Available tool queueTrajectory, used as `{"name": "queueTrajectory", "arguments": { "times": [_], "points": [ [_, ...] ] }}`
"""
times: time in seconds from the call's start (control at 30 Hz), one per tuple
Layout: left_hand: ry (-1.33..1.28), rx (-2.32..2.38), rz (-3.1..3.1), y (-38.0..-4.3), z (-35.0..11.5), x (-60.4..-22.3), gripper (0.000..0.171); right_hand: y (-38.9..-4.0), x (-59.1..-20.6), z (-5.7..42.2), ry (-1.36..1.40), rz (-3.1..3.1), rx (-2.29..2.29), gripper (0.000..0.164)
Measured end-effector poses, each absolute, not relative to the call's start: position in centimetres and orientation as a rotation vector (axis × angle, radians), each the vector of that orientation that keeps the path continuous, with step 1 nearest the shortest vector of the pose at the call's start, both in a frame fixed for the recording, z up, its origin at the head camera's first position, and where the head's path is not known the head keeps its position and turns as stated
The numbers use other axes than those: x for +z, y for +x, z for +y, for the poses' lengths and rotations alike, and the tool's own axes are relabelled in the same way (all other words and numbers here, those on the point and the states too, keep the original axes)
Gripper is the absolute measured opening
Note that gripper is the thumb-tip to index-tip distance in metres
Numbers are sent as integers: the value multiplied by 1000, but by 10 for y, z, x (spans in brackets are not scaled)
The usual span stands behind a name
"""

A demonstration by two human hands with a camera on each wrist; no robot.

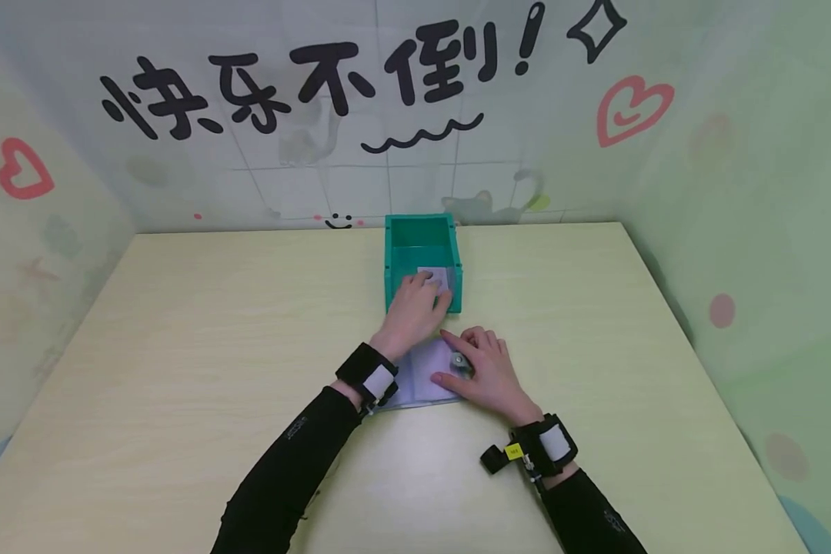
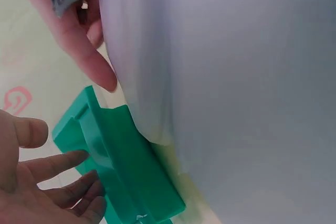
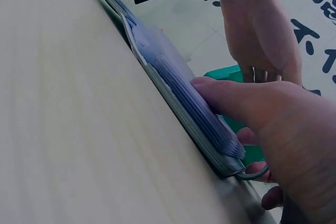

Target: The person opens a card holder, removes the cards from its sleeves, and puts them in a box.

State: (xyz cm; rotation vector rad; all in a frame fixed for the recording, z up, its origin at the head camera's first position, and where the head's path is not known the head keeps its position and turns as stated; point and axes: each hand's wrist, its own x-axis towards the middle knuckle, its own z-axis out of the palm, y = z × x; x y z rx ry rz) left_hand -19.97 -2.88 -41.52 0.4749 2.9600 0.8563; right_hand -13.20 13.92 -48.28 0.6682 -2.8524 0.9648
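Observation:
A card album with several clear-sleeved pages [image 3: 178, 90] lies spread on the table, pale lilac inside. My right hand [image 1: 488, 369] holds its right side, thumb [image 3: 215, 90] on the pages and fingers around the edge. A grey closing strap with a snap button [image 1: 460, 362] sticks up by that hand. Past the album, my left hand [image 1: 415, 308] reaches over the near end of a green bin [image 1: 422, 231]. In the left wrist view its fingers are loosely bent with nothing between them. A pale card [image 1: 435, 273] shows at those fingertips inside the bin.
The light wooden table [image 1: 215, 323] runs up to a printed cloth backdrop [image 1: 305, 177] with black characters and hearts. The bin stands near the table's far edge. Black wrist bands with cameras [image 1: 547, 446] sit on both wrists.

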Motion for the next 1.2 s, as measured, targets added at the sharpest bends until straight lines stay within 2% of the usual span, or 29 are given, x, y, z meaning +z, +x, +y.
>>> {"name": "queueTrajectory", "arguments": {
  "times": [0.43,0.63,0.9,1.2],
  "points": [
    [434,1110,2820,-156,-68,-417,28,-131,-481,139,646,-2856,944,62],
    [378,1127,2728,-140,-84,-422,27,-131,-479,138,629,-2895,954,63],
    [364,1252,2559,-131,-92,-438,34,-131,-479,136,619,-2907,904,67],
    [400,1308,2437,-135,-99,-447,43,-131,-480,133,571,-2895,963,61]
  ]
}}
